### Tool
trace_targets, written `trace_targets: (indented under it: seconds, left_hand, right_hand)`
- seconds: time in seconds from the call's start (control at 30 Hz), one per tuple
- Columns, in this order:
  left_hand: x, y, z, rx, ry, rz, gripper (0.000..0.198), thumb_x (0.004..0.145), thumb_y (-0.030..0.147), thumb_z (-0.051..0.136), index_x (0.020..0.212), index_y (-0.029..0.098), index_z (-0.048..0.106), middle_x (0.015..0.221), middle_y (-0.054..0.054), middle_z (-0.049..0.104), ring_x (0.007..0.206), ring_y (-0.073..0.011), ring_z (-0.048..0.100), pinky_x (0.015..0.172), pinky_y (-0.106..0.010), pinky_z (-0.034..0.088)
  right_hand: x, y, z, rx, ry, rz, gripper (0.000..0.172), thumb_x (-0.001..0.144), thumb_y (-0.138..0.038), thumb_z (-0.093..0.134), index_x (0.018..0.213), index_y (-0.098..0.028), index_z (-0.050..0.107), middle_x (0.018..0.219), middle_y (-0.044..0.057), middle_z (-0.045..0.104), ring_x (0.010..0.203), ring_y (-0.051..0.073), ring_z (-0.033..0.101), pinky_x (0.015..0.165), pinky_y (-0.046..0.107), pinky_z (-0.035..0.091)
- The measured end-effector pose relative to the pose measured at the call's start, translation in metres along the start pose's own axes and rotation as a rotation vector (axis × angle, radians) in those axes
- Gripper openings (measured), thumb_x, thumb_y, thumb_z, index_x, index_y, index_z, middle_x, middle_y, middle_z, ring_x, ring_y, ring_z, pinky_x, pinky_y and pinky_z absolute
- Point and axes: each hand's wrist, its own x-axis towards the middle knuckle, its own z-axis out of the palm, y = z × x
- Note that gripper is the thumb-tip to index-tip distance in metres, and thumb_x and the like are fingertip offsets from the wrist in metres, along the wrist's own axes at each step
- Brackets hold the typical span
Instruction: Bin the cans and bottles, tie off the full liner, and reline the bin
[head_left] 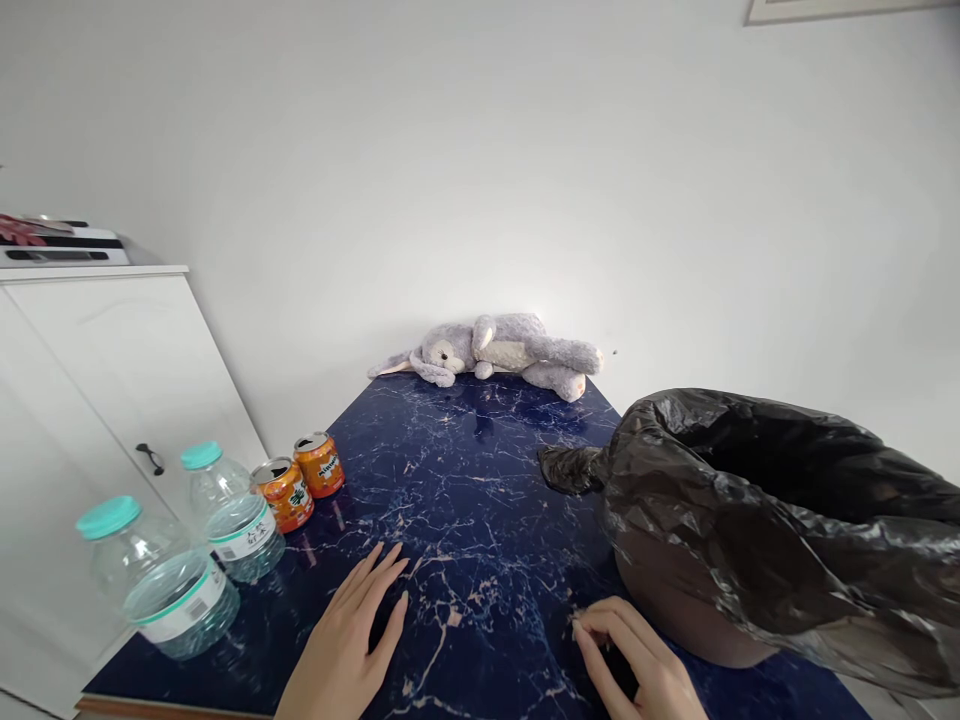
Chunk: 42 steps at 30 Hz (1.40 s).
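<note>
2 bottles [238, 530], 2 opened cans [285, 497], table [465, 480] L edge, 1 lined bin [675, 605], R edge, insides unclear, L hand [346, 625] spread, R hand [637, 645] curled, can't tell grip

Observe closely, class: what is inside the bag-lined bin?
In the bin, only the black bag shows, its inner side dark; its near edge hides the bottom and any contents there.

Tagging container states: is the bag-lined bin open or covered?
Open: no lid on the bin, and the black bag spreads around its mouth, showing a dark hollow. Contents: cannot tell.
</note>
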Motion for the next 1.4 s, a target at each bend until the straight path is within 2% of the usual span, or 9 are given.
trace_targets:
  seconds: [0.17, 0.43, 0.63, 0.97, 1.2, 1.4]
  left_hand:
    - [0.001, 0.001, -0.001, -0.01, 0.001, -0.014, 0.048, 0.107, 0.043, 0.055, 0.156, 0.04, 0.054, 0.16, 0.001, 0.059, 0.149, -0.0318, 0.054, 0.113, -0.052, 0.059]
    - [0.002, 0.003, -0.002, -0.002, 0.022, 0.002, 0.046, 0.108, 0.041, 0.055, 0.153, 0.037, 0.057, 0.158, -0.001, 0.061, 0.148, -0.0318, 0.056, 0.115, -0.052, 0.057]
    - [0.002, 0.003, -0.002, -0.015, -0.001, -0.017, 0.046, 0.108, 0.043, 0.053, 0.154, 0.038, 0.055, 0.16, 0.002, 0.058, 0.15, -0.0306, 0.053, 0.116, -0.053, 0.056]
    - [0.003, 0.005, -0.005, 0.0, 0.019, 0.001, 0.044, 0.108, 0.041, 0.053, 0.152, 0.035, 0.057, 0.158, -0.002, 0.06, 0.148, -0.0314, 0.056, 0.115, -0.052, 0.057]
    - [0.002, 0.007, -0.006, -0.009, 0.034, -0.004, 0.043, 0.108, 0.041, 0.054, 0.151, 0.036, 0.058, 0.157, 0.0, 0.061, 0.146, -0.0301, 0.057, 0.115, -0.049, 0.058]
    - [0.001, 0.005, -0.004, -0.008, 0.051, 0.004, 0.042, 0.108, 0.042, 0.054, 0.149, 0.036, 0.059, 0.156, 0.001, 0.063, 0.146, -0.0296, 0.058, 0.114, -0.05, 0.058]
  right_hand:
    - [-0.001, -0.002, 0.003, -0.023, 0.019, 0.031, 0.038, 0.111, -0.05, 0.045, 0.082, -0.028, 0.052, 0.074, 0.001, 0.054, 0.059, 0.017, 0.055, 0.056, 0.028, 0.048]
    - [-0.004, 0.008, 0.006, -0.071, 0.037, 0.005, 0.037, 0.111, -0.046, 0.047, 0.08, -0.027, 0.038, 0.072, -0.002, 0.046, 0.058, 0.015, 0.047, 0.053, 0.026, 0.043]
    - [-0.001, 0.016, -0.002, -0.134, -0.082, -0.042, 0.031, 0.109, -0.037, 0.049, 0.081, -0.027, 0.039, 0.072, -0.004, 0.046, 0.055, 0.014, 0.05, 0.051, 0.023, 0.042]
    - [-0.001, 0.014, -0.002, -0.162, -0.071, -0.069, 0.03, 0.11, -0.034, 0.049, 0.083, -0.028, 0.039, 0.072, -0.004, 0.047, 0.056, 0.013, 0.051, 0.053, 0.022, 0.044]
    - [-0.002, 0.02, -0.001, -0.162, -0.096, -0.065, 0.031, 0.11, -0.036, 0.051, 0.082, -0.028, 0.041, 0.07, -0.005, 0.046, 0.051, 0.012, 0.05, 0.048, 0.02, 0.042]
    - [-0.001, 0.017, 0.0, -0.113, -0.051, -0.069, 0.031, 0.108, -0.036, 0.054, 0.08, -0.027, 0.043, 0.07, -0.004, 0.046, 0.053, 0.012, 0.05, 0.051, 0.02, 0.044]
